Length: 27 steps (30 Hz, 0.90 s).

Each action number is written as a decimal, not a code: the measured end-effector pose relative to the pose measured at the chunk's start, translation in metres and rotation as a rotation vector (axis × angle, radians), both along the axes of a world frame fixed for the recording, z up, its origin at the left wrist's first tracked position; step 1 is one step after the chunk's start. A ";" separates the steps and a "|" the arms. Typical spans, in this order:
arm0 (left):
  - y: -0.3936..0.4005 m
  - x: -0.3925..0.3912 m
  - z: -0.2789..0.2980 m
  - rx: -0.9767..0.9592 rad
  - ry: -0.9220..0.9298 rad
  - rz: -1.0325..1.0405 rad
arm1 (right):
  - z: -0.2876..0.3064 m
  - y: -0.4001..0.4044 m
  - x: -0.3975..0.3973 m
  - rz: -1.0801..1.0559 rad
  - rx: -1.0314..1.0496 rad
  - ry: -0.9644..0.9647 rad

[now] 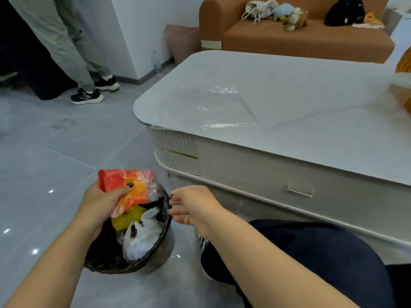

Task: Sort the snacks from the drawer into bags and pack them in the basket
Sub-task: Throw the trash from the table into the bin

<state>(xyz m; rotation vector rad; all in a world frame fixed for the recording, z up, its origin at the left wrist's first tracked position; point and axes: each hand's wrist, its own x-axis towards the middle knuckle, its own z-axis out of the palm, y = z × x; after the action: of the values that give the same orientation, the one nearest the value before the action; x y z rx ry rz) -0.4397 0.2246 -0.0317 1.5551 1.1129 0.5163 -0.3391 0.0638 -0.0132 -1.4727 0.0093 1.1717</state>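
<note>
Left hand [104,196] grips snack bag [126,187] over basket [153,261]; right hand [191,203] loose, holding nothing, at rim; seat bag low, steady basket first.

Grey tiled floor [55,156] under me, glossy, light spots on it. Dark woven basket [160,258] stands on floor just off low white table's [311,103] near left corner. Clear plastic bags [211,105] lie flat on tabletop by its left edge, one reaching near edge. Clear lidded container [403,80] at tabletop's right edge, cut off. Water bottle [156,61] on floor against wall beyond table's far left corner. Another person's black shoes [87,96] on floor, far left.
</note>
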 end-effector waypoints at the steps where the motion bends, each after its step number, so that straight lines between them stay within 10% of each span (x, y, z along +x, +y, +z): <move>1: 0.006 -0.006 -0.013 0.052 0.074 -0.001 | -0.014 0.003 -0.006 0.035 -0.038 0.030; 7: 0.041 -0.022 -0.114 0.204 0.517 -0.134 | -0.078 0.001 -0.019 0.080 -0.217 0.062; 16: 0.057 -0.012 -0.198 -0.080 0.635 0.127 | -0.101 -0.015 0.009 -0.106 -0.234 0.118; 20: 0.050 -0.022 -0.212 0.195 1.015 0.188 | -0.104 -0.014 0.018 -0.263 -0.126 0.073; 27: 0.049 -0.019 -0.202 0.359 1.392 -0.257 | -0.108 -0.014 0.008 -0.143 -0.087 0.008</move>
<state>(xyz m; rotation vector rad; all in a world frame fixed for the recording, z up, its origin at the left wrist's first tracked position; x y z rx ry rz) -0.4589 0.2733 -0.2332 2.3856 1.8085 -0.7477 -0.3310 0.0500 -0.1209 -1.5174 0.1704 1.0726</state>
